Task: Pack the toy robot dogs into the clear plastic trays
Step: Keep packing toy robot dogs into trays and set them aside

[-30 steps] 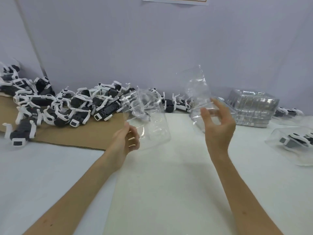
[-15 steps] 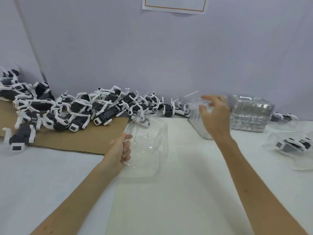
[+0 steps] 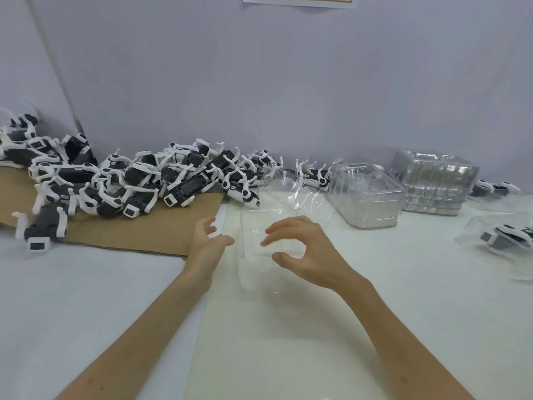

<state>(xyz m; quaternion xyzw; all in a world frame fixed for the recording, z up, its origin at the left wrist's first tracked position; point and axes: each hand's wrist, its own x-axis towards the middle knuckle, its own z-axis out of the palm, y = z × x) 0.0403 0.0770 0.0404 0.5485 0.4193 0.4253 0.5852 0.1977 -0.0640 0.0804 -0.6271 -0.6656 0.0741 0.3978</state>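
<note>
— Between the hands, is that a clear tray [image 3: 259, 272]? I can hardly see its edges.
— Yes, lying on the table [image 3: 86, 284]. Half a second ago the left hand [image 3: 206, 243] gripped it tilted. Now its fingers are spread beside it. The right hand [image 3: 302, 249], back from the tray stacks [image 3: 366, 194], hovers over it, fingers curved and apart. I can't tell if they touch it.
— And the toy robot dogs [image 3: 129, 180]?
— Heaped on cardboard [image 3: 161, 229], left.

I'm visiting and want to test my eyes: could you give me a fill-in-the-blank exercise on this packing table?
The black-and-white toy robot dogs are piled mostly on a brown sheet of ____. The left hand and right hand are at a clear plastic tray holding ____ dogs. The stacked clear plastic trays stand on the person's ____ side.
Missing: cardboard; no; right.
</note>
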